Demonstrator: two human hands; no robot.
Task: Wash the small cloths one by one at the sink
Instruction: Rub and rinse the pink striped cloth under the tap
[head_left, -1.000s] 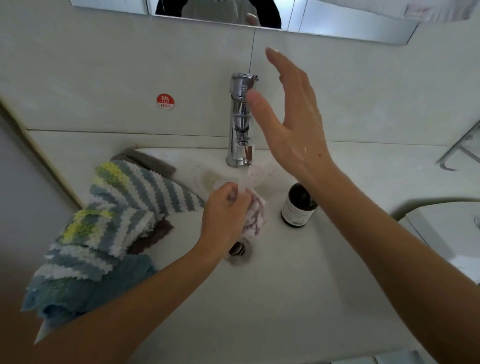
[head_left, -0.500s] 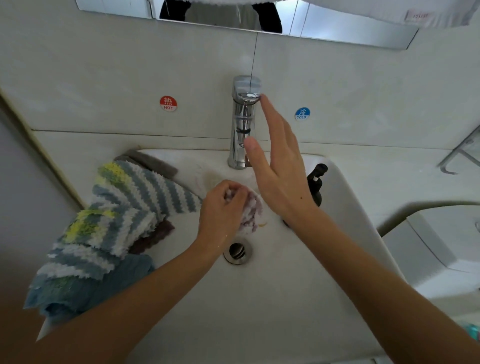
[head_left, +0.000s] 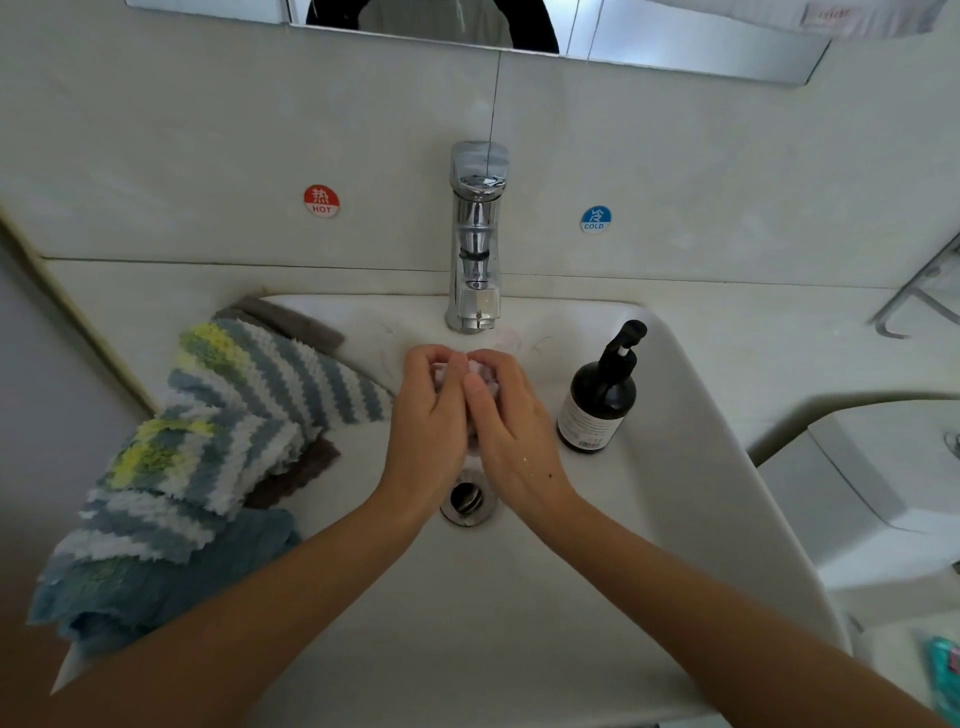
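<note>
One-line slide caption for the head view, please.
Left hand and right hand squeeze a small pinkish-white cloth below the chrome faucet.

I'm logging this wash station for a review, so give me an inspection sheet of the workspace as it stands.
Surface: white sink, drain open; no water seen running from the tap.
Job's things: small pinkish cloth bunched between both hands; striped cloths piled on the left rim over a blue cloth.
Clutter: dark pump bottle upright in the basin, right side.
Hands: left hand and right hand both grip the cloth.
Cables: nothing seen.
Surroundings: hot sticker, cold sticker, mirror.
</note>
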